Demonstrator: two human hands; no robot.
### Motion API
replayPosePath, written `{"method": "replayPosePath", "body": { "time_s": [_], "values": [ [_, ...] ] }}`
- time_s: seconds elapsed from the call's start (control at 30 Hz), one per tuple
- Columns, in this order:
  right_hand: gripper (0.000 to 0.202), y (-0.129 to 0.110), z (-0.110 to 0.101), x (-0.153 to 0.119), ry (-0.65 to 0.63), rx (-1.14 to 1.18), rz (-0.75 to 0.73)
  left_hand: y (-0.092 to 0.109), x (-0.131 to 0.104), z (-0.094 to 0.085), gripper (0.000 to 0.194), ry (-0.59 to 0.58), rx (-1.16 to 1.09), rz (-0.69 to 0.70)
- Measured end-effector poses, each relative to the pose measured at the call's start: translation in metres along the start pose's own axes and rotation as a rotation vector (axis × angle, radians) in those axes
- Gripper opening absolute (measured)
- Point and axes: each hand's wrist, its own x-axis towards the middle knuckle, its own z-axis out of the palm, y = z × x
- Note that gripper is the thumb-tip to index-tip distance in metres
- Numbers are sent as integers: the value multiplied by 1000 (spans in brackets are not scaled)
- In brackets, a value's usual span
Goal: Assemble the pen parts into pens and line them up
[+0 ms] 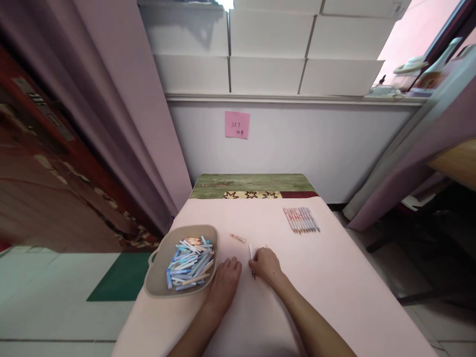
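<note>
My left hand (226,278) rests palm down on the pink tabletop, its fingers laid flat close to the right side of a beige basket (151,281). The basket holds several loose pen parts (191,263) in blue, white and tan. My right hand (266,264) is closed, with its fingertips on a thin white pen refill (250,250) whose dark end points towards me. A small pale tip shows just above the right knuckles; the rest of it is hidden. Beyond my hands lies a short orange and clear pen part (238,238).
Several assembled pens (301,220) lie side by side in a row at the table's far right. A patterned green cloth (249,182) shows at the table's back edge. A pink note (237,125) is stuck on the wall. Curtains hang at both sides.
</note>
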Motion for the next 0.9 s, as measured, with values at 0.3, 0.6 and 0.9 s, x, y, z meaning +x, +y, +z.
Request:
{"method": "replayPosePath", "body": {
  "time_s": [0.3,0.6,0.9],
  "values": [
    [23,63,-45,-21,167,380,61,6,52,-29,35,63,-137,-162],
    [37,126,-47,-35,233,1141,190,4,50,-24,34,-6,-160,-203],
    [40,112,-19,-35,281,1373,193,-2,63,-31,23,-154,-142,-340]
  ]
}}
